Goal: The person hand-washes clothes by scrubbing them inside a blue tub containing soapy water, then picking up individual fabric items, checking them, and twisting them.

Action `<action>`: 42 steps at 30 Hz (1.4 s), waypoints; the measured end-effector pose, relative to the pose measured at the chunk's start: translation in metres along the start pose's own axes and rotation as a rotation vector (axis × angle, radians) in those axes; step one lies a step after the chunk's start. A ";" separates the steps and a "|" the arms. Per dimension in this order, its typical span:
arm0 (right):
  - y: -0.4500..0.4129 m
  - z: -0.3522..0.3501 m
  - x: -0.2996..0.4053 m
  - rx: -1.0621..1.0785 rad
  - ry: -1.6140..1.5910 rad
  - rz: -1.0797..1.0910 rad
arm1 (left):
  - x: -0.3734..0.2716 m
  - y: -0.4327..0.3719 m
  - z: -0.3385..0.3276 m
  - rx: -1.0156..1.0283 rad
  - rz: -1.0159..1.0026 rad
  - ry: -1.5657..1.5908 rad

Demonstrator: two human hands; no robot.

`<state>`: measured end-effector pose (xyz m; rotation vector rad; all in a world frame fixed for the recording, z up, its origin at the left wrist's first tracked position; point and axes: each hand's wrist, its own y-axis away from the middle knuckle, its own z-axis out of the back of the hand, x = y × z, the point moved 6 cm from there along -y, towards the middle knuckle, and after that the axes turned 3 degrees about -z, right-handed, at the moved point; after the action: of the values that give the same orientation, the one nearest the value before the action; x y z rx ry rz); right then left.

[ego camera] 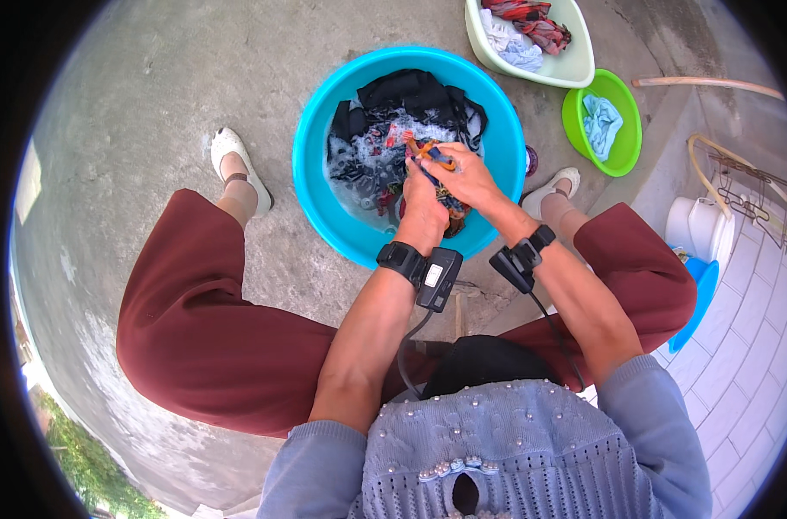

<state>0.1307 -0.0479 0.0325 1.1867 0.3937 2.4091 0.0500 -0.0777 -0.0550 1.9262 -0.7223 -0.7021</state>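
A large round blue plastic basin (310, 188) stands on the ground between my feet, with soapy water in it. My left hand (423, 204) and my right hand (465, 174) are close together over its near right part, both closed on a wet multicoloured patterned cloth (455, 206). Part of that cloth hangs down below my hands into the basin. Dark wet fabric (410, 91) lies in the suds at the basin's far side. A small red and white piece (391, 135) shows among the foam, just beyond my hands.
At the upper right, a pale green basin (578, 76) holds red patterned and white cloth. Beside it, a bright green basin (633, 146) holds a light blue cloth. A hose (711, 82) and a wire rack (750, 194) are on the right, near a white bucket (692, 224).
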 end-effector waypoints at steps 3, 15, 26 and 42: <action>0.052 -0.003 0.025 0.018 0.165 0.089 | 0.005 0.018 -0.002 0.318 0.157 0.138; 0.002 0.038 -0.031 0.319 -0.240 -0.260 | 0.020 0.035 -0.026 0.164 -0.110 -0.415; 0.057 0.067 0.039 0.434 -0.810 -0.337 | 0.054 0.040 0.010 0.192 0.430 0.309; 0.019 0.050 -0.062 0.218 -0.985 -0.592 | -0.082 0.067 0.072 -0.463 -0.806 -0.222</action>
<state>0.1997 -0.0917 0.0276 1.8411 0.5671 1.1193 -0.0690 -0.0849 -0.0096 1.6758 0.1411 -1.4463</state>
